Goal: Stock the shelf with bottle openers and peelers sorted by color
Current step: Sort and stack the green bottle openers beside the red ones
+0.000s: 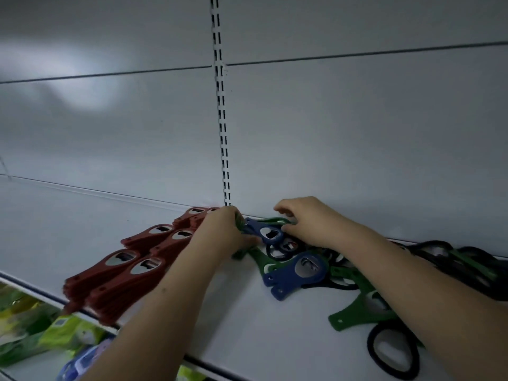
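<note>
1. Two bare hands worked at the far edge of a white shelf [192,320], against the grey back panel [357,133] and just below its slotted upright [224,149].
2. Red bottle openers [123,270] lay in overlapping rows on the left part of the shelf, running from the near edge to the back panel, each with a metal insert facing up.
3. The left hand [222,232] sat just right of the red rows, at the foot of the slotted upright. Its fingers were curled around a green piece [239,224] beside the far blue opener [265,232]; how much it held could not be told.
4. The right hand [308,221] rested on the far end of the mixed pile. Its fingers were bent, with the tips touching a green opener [277,221] at the back panel; whether they pinched it could not be told.
5. Mixed stock lay on the right part of the shelf: a second blue opener [297,273] nearer the front, green openers [357,314] and black ring-shaped items [393,353], overlapping one another and partly hidden beneath the right forearm.
6. Green and blue packaged goods [55,334] showed on a lower level at the near left, blurred.
</note>
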